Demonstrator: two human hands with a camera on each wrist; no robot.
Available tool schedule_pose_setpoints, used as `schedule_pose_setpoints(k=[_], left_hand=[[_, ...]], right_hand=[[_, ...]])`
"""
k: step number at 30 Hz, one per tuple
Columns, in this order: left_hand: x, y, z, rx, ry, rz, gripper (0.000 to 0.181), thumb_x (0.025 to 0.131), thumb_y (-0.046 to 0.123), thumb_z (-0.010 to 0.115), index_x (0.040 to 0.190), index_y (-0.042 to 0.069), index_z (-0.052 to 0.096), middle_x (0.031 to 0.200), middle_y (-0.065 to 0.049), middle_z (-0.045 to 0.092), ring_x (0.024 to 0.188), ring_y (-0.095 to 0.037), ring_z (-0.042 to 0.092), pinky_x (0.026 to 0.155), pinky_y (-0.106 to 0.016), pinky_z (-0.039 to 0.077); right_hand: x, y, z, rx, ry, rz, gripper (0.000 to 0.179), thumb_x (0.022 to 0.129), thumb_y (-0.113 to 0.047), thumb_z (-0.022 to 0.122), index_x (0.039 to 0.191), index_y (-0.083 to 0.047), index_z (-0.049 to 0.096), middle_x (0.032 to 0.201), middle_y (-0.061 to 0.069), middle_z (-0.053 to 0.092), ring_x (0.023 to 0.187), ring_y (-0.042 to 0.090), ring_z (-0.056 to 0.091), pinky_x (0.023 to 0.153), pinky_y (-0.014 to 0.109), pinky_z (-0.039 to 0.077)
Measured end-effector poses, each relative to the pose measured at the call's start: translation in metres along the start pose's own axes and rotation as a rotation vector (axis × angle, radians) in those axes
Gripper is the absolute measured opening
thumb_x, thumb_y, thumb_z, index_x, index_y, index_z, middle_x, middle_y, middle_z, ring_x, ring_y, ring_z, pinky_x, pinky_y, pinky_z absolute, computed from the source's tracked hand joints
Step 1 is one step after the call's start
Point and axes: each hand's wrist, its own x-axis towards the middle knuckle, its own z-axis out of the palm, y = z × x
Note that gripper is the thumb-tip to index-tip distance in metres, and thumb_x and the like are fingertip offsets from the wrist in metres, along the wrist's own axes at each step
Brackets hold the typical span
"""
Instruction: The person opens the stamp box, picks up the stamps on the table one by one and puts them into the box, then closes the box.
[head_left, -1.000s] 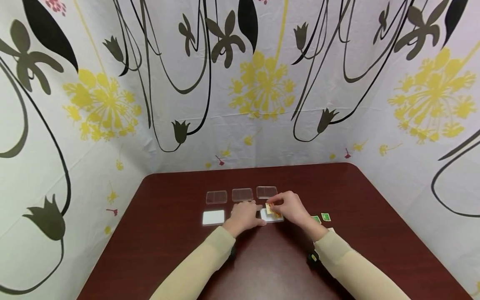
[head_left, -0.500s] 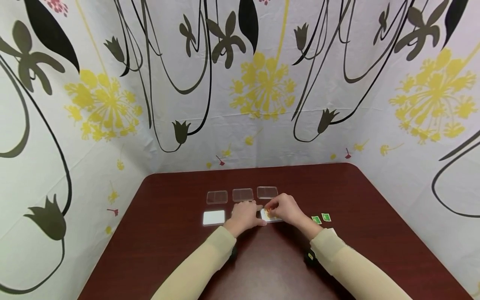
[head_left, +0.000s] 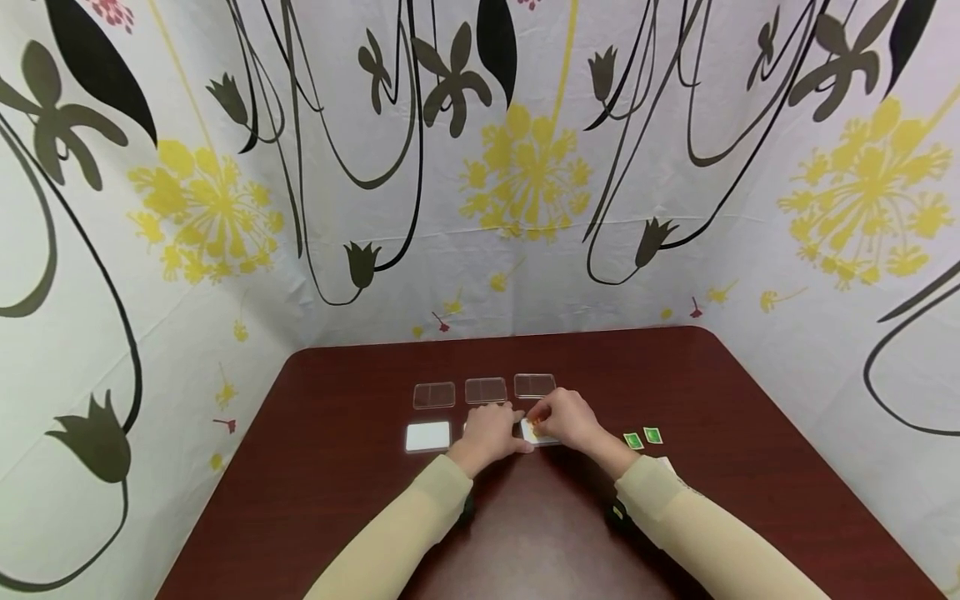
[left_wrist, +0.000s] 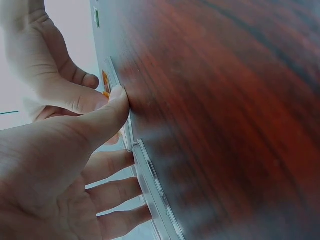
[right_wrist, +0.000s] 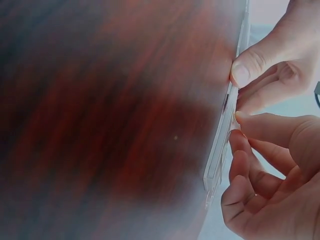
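Note:
My left hand [head_left: 489, 430] holds the left end of a clear flat case with a white insert [head_left: 528, 433], thumb on its near edge and index finger across at the far side. Its other fingers stretch over a neighbouring case [left_wrist: 156, 200] in the left wrist view. Low over the white insert, my right hand [head_left: 573, 419] pinches a small stamp-like paper piece with an orange print [head_left: 536, 426] between thumb and forefinger. Most of that piece is hidden by the fingers. In the right wrist view the pinching fingertips [right_wrist: 242, 119] sit right at the case's upper face.
Three clear lids lie in a row behind: a left lid [head_left: 433, 395], a middle lid [head_left: 486, 389] and a right lid [head_left: 535, 385]. Another white-filled case [head_left: 427, 436] lies to the left. Two green paper squares [head_left: 653, 435] and a white paper [head_left: 666, 463] are near the right forearm.
My right hand has shifted slightly left and lowered the orange-printed paper from a tilted hold down onto the insert. The left hand stays in place.

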Motion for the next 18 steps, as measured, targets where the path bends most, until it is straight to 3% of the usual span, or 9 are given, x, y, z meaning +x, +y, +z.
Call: schedule_pose_setpoints(k=[11,18], left_hand=[[-0.0004,-0.0005,-0.0001,0.011,0.005,-0.004,0.069,0.082,0.067,0.072,0.138,0.027,0.065,0.128,-0.005,0.066,0.105,-0.027,0.065,0.081,-0.048,0.051],[-0.0014,-0.0014,0.0001,0.008,0.005,0.002,0.07,0.082,0.066,0.071,0.139,0.027,0.064,0.132,-0.007,0.064,0.105,-0.028,0.065,0.083,-0.049,0.05]], right_hand=[[-0.0009,-0.0043,-0.0003,-0.042,-0.015,0.036,0.015,0.073,-0.005,0.084,0.085,-0.015,0.082,0.077,-0.006,0.072,0.066,0.008,0.059,0.058,0.032,0.05],[-0.0017,-0.0018,-0.0023,-0.02,-0.029,0.064,0.019,0.075,-0.005,0.083,0.089,-0.019,0.083,0.086,-0.006,0.074,0.073,0.009,0.062,0.059,0.031,0.05]])
